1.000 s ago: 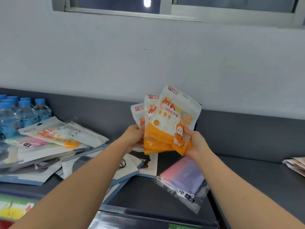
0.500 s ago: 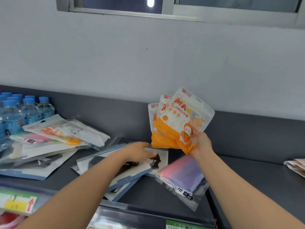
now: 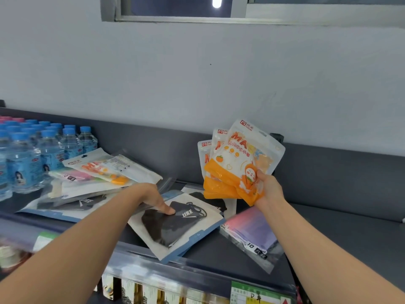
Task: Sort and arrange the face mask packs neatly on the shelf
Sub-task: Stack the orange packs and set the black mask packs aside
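My right hand grips a fan of three orange-and-white mask packs by their lower corner, held upright above the dark grey shelf. My left hand lies flat with straight fingers on a white-and-blue pack holding a black mask, thumb pressing its top. More black-mask packs lie under and behind it. A clear pack of pink-purple masks lies below my right hand. A loose pile of mixed packs sits to the left.
Several blue-capped water bottles stand at the shelf's far left. The shelf's front rail carries price labels. A grey back panel and white wall rise behind, with a window above. Bare shelf surface lies to the right.
My left hand let go of the orange packs and dropped onto the black-mask pack on the shelf. My right hand kept the orange packs and shifted slightly right.
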The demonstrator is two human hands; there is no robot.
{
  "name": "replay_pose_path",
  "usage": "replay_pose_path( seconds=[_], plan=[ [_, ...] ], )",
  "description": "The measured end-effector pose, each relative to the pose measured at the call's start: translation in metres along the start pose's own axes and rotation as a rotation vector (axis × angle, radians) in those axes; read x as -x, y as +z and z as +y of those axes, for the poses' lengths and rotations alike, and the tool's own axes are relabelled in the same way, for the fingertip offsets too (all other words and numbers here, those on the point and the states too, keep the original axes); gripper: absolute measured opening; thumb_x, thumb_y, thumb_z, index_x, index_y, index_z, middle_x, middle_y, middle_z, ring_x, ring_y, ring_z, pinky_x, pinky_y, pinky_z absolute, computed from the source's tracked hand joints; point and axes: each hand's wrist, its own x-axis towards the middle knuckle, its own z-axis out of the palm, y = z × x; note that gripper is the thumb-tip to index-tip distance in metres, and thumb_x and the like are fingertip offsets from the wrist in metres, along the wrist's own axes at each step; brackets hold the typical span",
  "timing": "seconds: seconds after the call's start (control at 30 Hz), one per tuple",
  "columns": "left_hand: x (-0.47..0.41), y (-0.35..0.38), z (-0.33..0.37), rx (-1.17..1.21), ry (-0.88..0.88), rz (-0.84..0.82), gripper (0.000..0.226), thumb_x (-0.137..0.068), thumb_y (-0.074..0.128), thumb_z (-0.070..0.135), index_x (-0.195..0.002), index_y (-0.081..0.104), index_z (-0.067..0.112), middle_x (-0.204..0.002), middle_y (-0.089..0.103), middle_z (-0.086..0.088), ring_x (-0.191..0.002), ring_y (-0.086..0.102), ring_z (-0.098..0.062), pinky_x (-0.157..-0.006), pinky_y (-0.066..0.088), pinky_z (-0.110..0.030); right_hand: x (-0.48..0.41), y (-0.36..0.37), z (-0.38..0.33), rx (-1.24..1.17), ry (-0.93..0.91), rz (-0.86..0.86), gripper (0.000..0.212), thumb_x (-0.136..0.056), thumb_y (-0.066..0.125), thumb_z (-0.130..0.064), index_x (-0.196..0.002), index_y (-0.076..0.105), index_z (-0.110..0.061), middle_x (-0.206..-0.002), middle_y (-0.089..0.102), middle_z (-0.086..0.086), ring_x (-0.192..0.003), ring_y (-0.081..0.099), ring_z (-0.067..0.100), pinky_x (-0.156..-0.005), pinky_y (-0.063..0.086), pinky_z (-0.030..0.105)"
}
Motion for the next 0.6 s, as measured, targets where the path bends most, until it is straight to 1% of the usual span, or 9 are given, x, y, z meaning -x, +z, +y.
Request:
replay_pose_path(
  seconds=[0.1,0.2,0.27,0.37,0.5,0.6],
  plan=[
    [0.004,0.000,0.000,0.110,0.004,-0.058,0.102,-0.065,0.081,0.055,-0.142,0.037,0.006,-0.139,0.048,-0.011,-0.124,0.050,-0.030,-0.100,0.043,-0.037,-0.003,-0.003,-0.001,-0.009,0.000,-0.006,0.030,-0.097,0.058,-0.021,-0.123,0.061,-0.008,-0.113,0.071,0.014,-0.102,0.070,0.034,-0.091,0.054,0.053],
    [0.006,0.003,0.001,0.152,0.002,-0.039,0.101,-0.064,0.085,0.047,-0.142,0.036,0.007,-0.139,0.047,-0.010,-0.124,0.048,-0.030,-0.100,0.042,-0.037,-0.006,-0.007,-0.003,-0.009,0.006,0.001,0.031,-0.097,0.057,-0.021,-0.124,0.060,-0.007,-0.115,0.071,0.015,-0.103,0.069,0.035,-0.091,0.054,0.054],
    [0.006,0.003,0.004,0.144,0.009,-0.035,0.100,-0.064,0.085,0.046,-0.142,0.036,0.008,-0.139,0.046,-0.010,-0.123,0.048,-0.029,-0.100,0.042,-0.037,-0.008,-0.010,-0.003,-0.003,0.005,0.006,0.031,-0.097,0.057,-0.021,-0.125,0.060,-0.007,-0.115,0.070,0.015,-0.104,0.069,0.035,-0.092,0.053,0.055],
    [0.004,0.000,0.008,0.066,0.011,-0.017,0.095,-0.065,0.083,0.049,-0.138,0.039,0.008,-0.135,0.049,-0.009,-0.116,0.050,-0.028,-0.094,0.043,-0.036,-0.011,-0.012,-0.005,0.009,0.003,0.012,0.031,-0.097,0.057,-0.021,-0.125,0.060,-0.007,-0.116,0.070,0.016,-0.105,0.068,0.035,-0.091,0.054,0.055],
    [0.001,0.001,0.011,0.085,0.017,-0.036,0.097,-0.065,0.085,0.045,-0.140,0.037,0.006,-0.140,0.047,-0.011,-0.124,0.049,-0.032,-0.103,0.043,-0.041,-0.011,-0.012,-0.008,0.018,-0.011,0.007,0.029,-0.097,0.057,-0.021,-0.123,0.060,-0.009,-0.115,0.070,0.015,-0.104,0.068,0.035,-0.092,0.053,0.054],
    [-0.001,0.002,0.012,0.097,0.029,-0.040,0.098,-0.066,0.085,0.042,-0.142,0.035,0.006,-0.142,0.045,-0.012,-0.126,0.047,-0.033,-0.105,0.042,-0.043,-0.012,-0.012,-0.009,0.019,-0.005,0.011,0.030,-0.096,0.058,-0.020,-0.123,0.061,-0.008,-0.116,0.070,0.015,-0.104,0.068,0.035,-0.091,0.054,0.054]
  ],
)
